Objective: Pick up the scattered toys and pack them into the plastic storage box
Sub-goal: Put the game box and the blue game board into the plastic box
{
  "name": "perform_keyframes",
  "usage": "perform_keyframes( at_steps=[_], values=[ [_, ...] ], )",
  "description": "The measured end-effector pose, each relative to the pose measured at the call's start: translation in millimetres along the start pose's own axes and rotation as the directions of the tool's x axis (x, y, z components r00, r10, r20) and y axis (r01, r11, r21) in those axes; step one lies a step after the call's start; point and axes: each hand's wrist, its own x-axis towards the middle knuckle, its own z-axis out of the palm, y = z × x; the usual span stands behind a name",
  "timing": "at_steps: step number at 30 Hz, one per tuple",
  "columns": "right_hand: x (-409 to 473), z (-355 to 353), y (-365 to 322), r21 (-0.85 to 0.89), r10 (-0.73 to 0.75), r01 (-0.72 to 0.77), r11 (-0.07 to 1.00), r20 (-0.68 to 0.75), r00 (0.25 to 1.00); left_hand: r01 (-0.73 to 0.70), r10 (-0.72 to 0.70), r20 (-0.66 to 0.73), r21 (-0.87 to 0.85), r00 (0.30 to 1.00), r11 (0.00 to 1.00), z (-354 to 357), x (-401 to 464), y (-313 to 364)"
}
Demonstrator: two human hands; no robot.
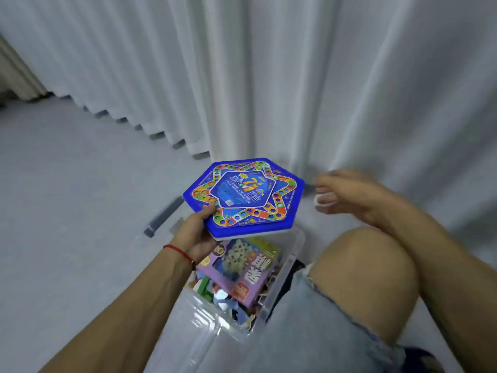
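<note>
The left hand [196, 232] pinches one edge of the blue hexagonal game board [243, 196], thumb on top, holding it level above the far end of the clear plastic storage box [291, 261]. A one-edge hold on so wide a piece looks shaky; it may tip and land askew. The purple game box [242, 267] already lies tilted inside on smaller toys (so the board may not seat flat). The right hand [347, 195], blurred, hovers just beside with fingers loosely spread, holding nothing. A bare knee [363, 267] crowds the box's right wall; a white curtain [269, 76] hangs close behind, and a dark bar [164, 216] lies on the floor.
</note>
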Motion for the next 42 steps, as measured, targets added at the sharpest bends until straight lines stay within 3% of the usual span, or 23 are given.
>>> perform_keyframes(
  at_steps=[4,8,10,13,20,28,33,37,42],
  values=[
    [-17,30,-62,-0.331,-0.165,0.245,0.911,0.252,0.954,0.008,-0.003,-0.185,0.025,0.983,1.0,-79,-16,-6],
    [-17,78,-81,-0.698,-0.302,0.435,0.569,0.315,0.9,0.068,-0.047,-0.215,0.089,0.975,0.994,-112,-19,-7],
    [-12,97,-70,-0.76,-0.31,0.447,0.471,0.331,0.891,0.075,-0.04,-0.218,0.152,0.975,0.986,-121,-17,-3],
    [-4,108,-55,-0.806,-0.187,0.432,0.405,0.389,0.902,0.081,-0.021,-0.214,0.276,0.977,0.958,-129,-9,8],
    [-5,99,-46,-0.829,-0.14,0.417,0.372,0.394,0.908,0.222,-0.152,-0.217,0.349,0.964,0.911,-143,3,18],
    [-7,101,-41,-0.858,-0.086,0.392,0.333,0.387,0.918,0.172,-0.105,-0.171,0.448,0.98,0.877,-139,20,25],
    [-10,108,-37,-0.853,-0.067,0.394,0.344,0.396,0.916,0.056,0.206,-0.323,0.644,0.924,0.763,-129,32,13],
    [-13,108,-38,-0.858,-0.055,0.388,0.337,0.394,0.918,-0.042,0.375,-0.235,0.797,0.897,0.602,-130,38,-1],
    [-13,106,-38,-0.873,-0.07,0.386,0.297,0.383,0.921,0.06,0.488,-0.245,0.929,0.838,0.364,-145,41,-3]
  ],
)
